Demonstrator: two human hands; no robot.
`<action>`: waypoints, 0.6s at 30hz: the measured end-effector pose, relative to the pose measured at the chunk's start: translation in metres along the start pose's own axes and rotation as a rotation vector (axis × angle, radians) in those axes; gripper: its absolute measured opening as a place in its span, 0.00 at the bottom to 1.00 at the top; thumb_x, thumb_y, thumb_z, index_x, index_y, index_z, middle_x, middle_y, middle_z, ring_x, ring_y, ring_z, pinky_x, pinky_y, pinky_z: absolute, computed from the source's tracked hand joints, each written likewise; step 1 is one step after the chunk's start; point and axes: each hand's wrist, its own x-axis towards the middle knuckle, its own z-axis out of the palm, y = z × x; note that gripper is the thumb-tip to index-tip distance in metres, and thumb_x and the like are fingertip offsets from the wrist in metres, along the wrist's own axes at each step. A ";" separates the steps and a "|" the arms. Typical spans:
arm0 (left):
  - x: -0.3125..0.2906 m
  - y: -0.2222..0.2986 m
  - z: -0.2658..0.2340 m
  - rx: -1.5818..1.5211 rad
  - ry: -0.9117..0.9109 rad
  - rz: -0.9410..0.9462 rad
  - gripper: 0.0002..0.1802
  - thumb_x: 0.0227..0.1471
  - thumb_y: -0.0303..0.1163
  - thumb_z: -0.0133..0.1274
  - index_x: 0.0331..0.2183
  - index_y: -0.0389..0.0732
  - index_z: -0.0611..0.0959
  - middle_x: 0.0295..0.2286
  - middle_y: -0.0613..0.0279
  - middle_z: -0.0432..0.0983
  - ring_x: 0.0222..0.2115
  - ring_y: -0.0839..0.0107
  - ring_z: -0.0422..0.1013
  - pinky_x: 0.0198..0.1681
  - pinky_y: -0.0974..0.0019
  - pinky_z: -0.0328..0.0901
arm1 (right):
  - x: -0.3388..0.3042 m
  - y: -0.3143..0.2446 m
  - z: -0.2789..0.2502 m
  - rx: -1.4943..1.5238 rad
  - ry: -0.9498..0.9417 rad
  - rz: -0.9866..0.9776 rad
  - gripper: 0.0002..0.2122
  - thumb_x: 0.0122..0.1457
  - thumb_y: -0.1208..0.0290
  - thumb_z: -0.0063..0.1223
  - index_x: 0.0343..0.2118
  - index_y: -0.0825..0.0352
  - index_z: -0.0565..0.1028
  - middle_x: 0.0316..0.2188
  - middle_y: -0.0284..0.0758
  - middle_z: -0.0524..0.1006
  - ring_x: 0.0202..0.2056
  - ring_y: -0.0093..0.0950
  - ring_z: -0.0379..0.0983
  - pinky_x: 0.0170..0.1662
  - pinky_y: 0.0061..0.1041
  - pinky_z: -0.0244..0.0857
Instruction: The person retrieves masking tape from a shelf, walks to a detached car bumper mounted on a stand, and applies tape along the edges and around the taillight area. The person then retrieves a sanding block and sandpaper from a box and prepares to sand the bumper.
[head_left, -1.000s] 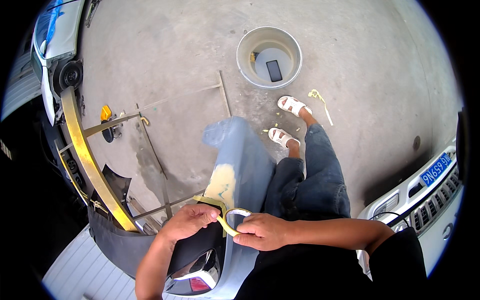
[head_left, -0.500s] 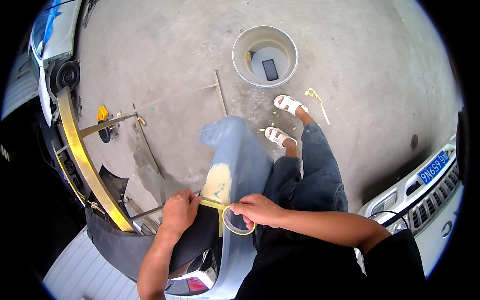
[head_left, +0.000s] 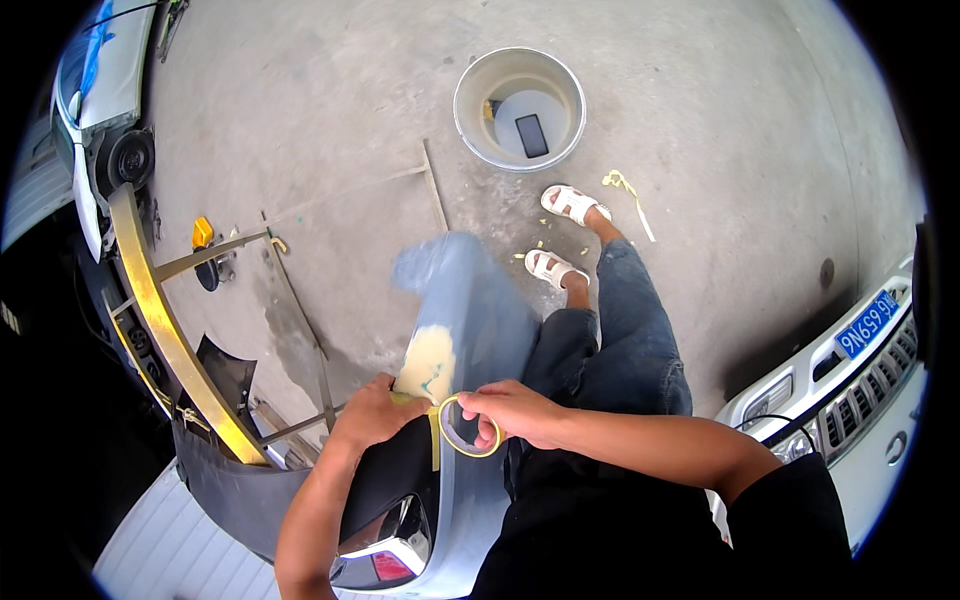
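My right hand (head_left: 512, 412) grips a roll of yellow masking tape (head_left: 472, 453) beside the grey-blue car body panel (head_left: 480, 330). At the panel's edge, my left hand (head_left: 376, 413) is closed on the strip of tape that runs toward the roll, thumb pointing right; its fingertips are partly hidden. Just beyond both hands lies a cream filler patch (head_left: 427, 362) with a small green spot. A short tape strip (head_left: 435, 448) runs down the seam between the panel and the black part. Below it sits a tail light (head_left: 392, 552).
A metal bucket (head_left: 458, 122) with liquid and a dark rectangular item stands on the floor ahead. At left, a yellow curved bar (head_left: 150, 300) belongs to a metal stand. A white vehicle front (head_left: 850, 390) is at right. Tape scraps (head_left: 632, 200) lie near my sandalled feet.
My left hand has slid slightly right along the tape, covering most of the strip between the hands. The roll has shifted a little up and left with my right hand.
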 end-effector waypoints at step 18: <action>-0.017 0.014 0.009 0.169 0.061 0.131 0.42 0.40 0.46 0.60 0.50 0.28 0.64 0.44 0.38 0.67 0.46 0.46 0.66 0.49 0.57 0.62 | -0.014 0.041 0.033 0.182 0.009 0.182 0.21 0.63 0.53 0.35 0.33 0.72 0.67 0.16 0.30 0.63 0.22 0.25 0.67 0.32 0.31 0.70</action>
